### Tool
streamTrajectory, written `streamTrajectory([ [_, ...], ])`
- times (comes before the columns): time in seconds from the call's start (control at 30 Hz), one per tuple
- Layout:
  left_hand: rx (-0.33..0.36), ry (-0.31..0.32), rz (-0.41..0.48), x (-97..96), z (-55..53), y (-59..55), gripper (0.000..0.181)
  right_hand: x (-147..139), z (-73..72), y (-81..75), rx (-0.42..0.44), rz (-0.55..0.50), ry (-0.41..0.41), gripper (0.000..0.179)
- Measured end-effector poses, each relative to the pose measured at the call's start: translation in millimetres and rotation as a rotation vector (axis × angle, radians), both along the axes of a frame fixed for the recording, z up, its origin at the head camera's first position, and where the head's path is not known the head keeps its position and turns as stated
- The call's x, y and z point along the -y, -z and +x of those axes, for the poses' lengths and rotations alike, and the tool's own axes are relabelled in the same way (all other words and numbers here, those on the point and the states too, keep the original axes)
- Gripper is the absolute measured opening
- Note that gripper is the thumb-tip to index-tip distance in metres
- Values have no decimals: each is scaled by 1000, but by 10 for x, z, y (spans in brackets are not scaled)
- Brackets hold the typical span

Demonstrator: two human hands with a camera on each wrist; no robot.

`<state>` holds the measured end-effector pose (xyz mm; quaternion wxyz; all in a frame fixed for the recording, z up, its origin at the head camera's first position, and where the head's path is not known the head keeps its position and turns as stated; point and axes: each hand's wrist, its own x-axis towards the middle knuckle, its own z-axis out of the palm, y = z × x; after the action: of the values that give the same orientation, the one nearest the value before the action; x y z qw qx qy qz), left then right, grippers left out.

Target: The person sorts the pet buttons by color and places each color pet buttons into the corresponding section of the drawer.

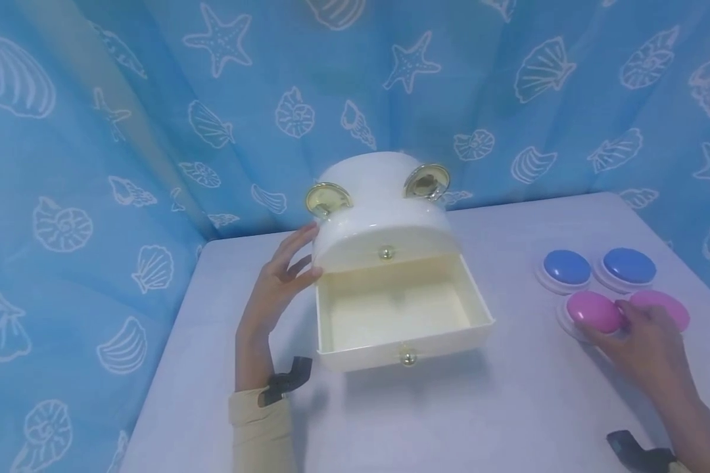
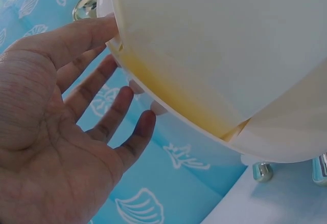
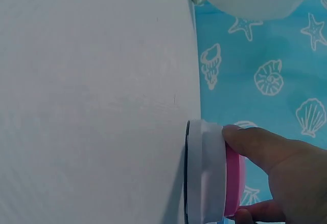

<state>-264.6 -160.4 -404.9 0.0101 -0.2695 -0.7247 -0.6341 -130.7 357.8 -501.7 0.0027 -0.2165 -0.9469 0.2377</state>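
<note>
A white rounded drawer box point(image 1: 384, 233) with two gold-rimmed round ears stands on the table. Its lower drawer point(image 1: 402, 351) is pulled out, showing a cream inside and a gold knob. My left hand point(image 1: 275, 289) rests at the box's left side, thumb by the front edge and fingertips touching the curved outer wall point(image 2: 168, 114). At the table's right, my right hand point(image 1: 647, 341) pinches a pink domed button point(image 1: 594, 312) with a white round base point(image 3: 207, 173) between thumb and fingers. A second pink button point(image 1: 662, 307) is partly covered by this hand.
Two blue domed buttons point(image 1: 567, 267) on white bases sit behind the pink ones. The white table point(image 1: 509, 420) meets a blue curtain point(image 1: 479, 79) printed with shells at its back and sides. A black wrist mount point(image 1: 286, 380) is strapped to each forearm.
</note>
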Motion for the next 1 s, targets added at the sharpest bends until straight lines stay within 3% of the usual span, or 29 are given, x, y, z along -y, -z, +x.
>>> streamTrajectory([
  [0.23,-4,3,-1,-8,-22,29,61,-55,14,67,1,-53,67,113],
  [0.43,-1,-8,-5,-1,7,9,61,2,43,-13,-22,-64,95,112],
  [0.77,3,-7,-12,5,-5,-14,61,230,86,-398,-27,-82,94,113],
  [1.0,-5,-3,-8,18,-35,27,61,419,99,-791,-30,-13,17,114],
])
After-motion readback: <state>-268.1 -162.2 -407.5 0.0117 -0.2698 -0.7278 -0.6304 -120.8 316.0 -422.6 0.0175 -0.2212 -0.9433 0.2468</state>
